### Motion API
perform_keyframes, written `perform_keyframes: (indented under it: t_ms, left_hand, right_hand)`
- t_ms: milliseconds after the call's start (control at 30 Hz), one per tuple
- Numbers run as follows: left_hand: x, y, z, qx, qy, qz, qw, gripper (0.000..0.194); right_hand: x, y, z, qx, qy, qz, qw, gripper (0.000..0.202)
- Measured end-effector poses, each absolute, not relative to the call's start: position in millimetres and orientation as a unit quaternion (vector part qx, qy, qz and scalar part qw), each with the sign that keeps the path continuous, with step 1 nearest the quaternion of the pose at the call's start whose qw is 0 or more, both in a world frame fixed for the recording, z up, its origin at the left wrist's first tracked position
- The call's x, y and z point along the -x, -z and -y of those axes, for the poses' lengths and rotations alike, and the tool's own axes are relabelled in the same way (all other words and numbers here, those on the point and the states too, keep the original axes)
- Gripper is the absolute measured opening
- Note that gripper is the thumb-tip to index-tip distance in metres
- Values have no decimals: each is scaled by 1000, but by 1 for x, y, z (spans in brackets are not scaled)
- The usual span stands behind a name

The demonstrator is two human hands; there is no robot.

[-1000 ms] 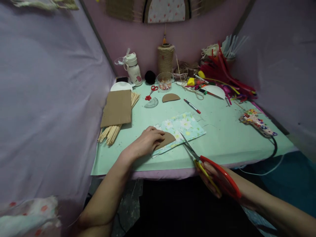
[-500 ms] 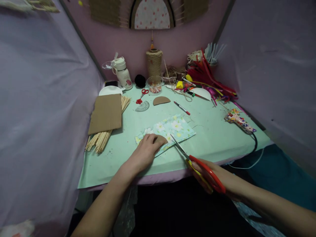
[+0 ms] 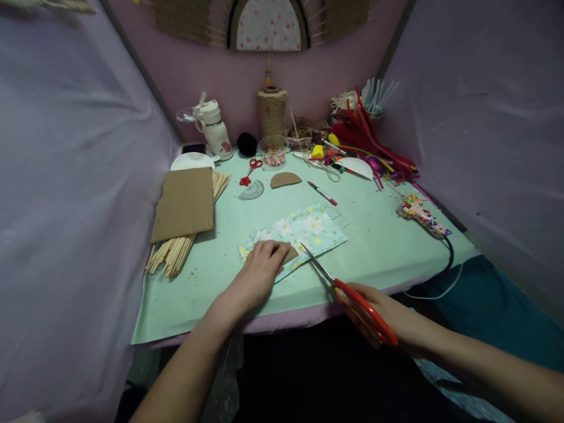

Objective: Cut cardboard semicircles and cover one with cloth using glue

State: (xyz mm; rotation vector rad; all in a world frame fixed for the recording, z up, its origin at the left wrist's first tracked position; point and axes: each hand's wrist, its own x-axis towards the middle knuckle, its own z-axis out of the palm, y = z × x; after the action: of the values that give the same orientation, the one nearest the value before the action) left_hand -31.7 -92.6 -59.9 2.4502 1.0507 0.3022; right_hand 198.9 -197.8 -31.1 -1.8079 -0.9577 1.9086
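Observation:
A piece of light blue floral fabric (image 3: 314, 226) lies at the front middle of the table. On it rests a brown cardboard half-circle (image 3: 289, 256), partly covered by my left hand (image 3: 262, 267). That hand's fingers are together, pressing the cardboard down onto the cloth. In my right hand (image 3: 359, 305) is a pair of large scissors (image 3: 365, 308) with red and yellow handles. Their blades reach over the fabric's front edge, tips just right of the cardboard. Whether the blades touch the cloth I cannot tell.
Behind the fabric lie a second cardboard half-circle (image 3: 285, 180), a marker (image 3: 322, 192), a protractor (image 3: 252, 190) and small red scissors (image 3: 252, 170). Left is a cardboard sheet (image 3: 185, 202) over wooden sticks (image 3: 174, 255). A glue gun (image 3: 423, 217) with its cord lies right; twine (image 3: 272, 114) stands behind.
The scissors' handles look closer together and the tool has turned slightly in my right hand. My left fingers have shifted a little on the cardboard. The whole view has moved slightly.

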Motion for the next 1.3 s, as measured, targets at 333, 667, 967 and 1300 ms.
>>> perform_keyframes:
  t_ms: [333, 667, 967, 1300]
  left_hand:
    - [32, 62, 91, -890, -100, -388, 215, 40]
    - [33, 64, 89, -890, -106, -386, 219, 37]
    - [34, 57, 92, -882, -122, -372, 261, 39]
    - [34, 58, 91, -880, -134, -365, 273, 42]
  right_hand:
    - [-201, 33, 198, 646, -663, 333, 177, 51]
    - [-199, 34, 203, 632, -661, 367, 170, 53]
    - [-195, 35, 204, 622, -682, 337, 189, 54]
    - [-193, 28, 186, 622, -664, 382, 161, 56]
